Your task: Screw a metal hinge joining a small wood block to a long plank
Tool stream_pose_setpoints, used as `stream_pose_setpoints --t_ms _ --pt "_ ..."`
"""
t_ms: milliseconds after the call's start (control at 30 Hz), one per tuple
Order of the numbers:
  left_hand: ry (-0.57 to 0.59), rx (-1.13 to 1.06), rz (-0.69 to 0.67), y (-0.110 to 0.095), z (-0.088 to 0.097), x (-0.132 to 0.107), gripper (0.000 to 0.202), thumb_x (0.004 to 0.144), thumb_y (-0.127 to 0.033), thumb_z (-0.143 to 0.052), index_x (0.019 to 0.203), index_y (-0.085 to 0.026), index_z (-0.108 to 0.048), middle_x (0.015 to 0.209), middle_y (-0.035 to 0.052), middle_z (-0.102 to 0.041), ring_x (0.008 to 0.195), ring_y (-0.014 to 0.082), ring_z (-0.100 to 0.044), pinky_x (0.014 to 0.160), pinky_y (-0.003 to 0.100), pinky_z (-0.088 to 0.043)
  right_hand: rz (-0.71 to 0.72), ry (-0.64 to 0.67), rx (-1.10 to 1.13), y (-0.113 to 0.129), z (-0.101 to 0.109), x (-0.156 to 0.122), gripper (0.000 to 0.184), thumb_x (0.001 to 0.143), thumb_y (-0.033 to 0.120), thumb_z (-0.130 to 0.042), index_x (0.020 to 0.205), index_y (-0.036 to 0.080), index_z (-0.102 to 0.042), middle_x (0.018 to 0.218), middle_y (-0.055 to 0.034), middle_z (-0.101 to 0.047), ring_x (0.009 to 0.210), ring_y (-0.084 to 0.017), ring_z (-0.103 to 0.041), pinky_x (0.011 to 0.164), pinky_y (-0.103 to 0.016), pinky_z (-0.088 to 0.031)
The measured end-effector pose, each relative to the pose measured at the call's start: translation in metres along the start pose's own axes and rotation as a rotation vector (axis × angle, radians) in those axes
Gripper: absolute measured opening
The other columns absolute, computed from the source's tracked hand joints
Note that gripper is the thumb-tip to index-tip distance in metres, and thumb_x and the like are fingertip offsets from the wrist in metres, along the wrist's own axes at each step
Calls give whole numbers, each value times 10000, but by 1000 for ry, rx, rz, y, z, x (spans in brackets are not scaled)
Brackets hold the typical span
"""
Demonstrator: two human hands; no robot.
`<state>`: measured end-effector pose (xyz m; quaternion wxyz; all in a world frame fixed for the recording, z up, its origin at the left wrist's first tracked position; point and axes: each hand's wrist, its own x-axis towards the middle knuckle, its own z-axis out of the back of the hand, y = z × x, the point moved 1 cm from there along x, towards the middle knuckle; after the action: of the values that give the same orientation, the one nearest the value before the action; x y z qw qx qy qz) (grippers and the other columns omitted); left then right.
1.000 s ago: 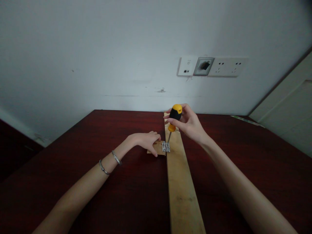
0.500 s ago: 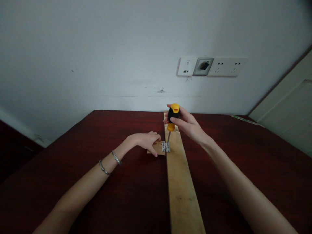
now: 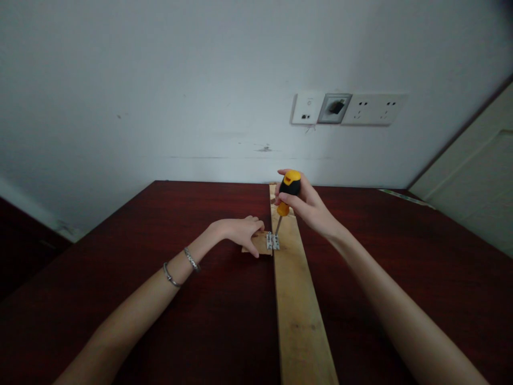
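Note:
My right hand grips a yellow and black screwdriver by its handle. Its shaft slants down, and the tip meets the right leaf of a metal hinge. That leaf lies on a long pale wooden board; the other leaf rests on a small wooden piece at the board's left edge. Over the small piece lies my left hand, thumb and fingers spread, holding it down against the table. Any screw under the tip is too small to make out.
The dark red table meets a white wall at its back edge. Wall sockets, one with a black plug, sit above. A thin flat strip lies at the back right, near a pale door.
The screwdriver's handle has tilted a little to the right, and my right hand has shifted with it. My left hand, the hinge and the wood have stayed put.

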<state>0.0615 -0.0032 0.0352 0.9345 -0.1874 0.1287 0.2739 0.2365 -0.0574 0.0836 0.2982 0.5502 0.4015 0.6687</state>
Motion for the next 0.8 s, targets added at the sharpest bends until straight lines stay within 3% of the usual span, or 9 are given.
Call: stream_pose_setpoints --t_ms 133,267,500,633,800 --pt "-6 2 -15 1 0 0 704 596 -613 -643 1099 -155 -457 1089 101 -464 983 245 -425 805 314 -388 -24 56 78 2 3 0 460 782 229 -542 1224 269 -423 930 -9 -541 810 -144 -571 774 -347 -485" --pt "-1 -4 2 0 0 0 707 589 -611 -648 1100 -160 -460 1087 98 -465 974 248 -431 796 320 -388 -42 42 28 8 3 1 343 735 252 -656 1042 214 -507 1056 -60 -579 898 -179 -602 837 -389 -489" --pt "8 -3 12 -2 1 0 719 590 -606 -644 1113 -148 -461 1091 107 -464 992 257 -432 806 328 -390 55 -39 14 1 -1 2 399 697 257 -722 911 237 -386 965 -39 -627 842 -173 -619 776 -388 -497" --pt "15 -5 12 -3 2 -1 715 589 -610 -637 1107 -152 -454 1089 100 -459 997 248 -426 814 316 -391 37 -26 -40 -1 -2 1 415 729 278 -688 1047 237 -424 853 -1 -565 747 -134 -553 711 -323 -477" --pt "7 -9 2 -2 1 0 687 597 -606 -631 1091 -163 -452 1084 94 -461 984 244 -422 809 313 -388 -28 59 27 0 0 -1 539 777 229 -554 1279 266 -364 905 -12 -512 810 -147 -522 766 -337 -459"
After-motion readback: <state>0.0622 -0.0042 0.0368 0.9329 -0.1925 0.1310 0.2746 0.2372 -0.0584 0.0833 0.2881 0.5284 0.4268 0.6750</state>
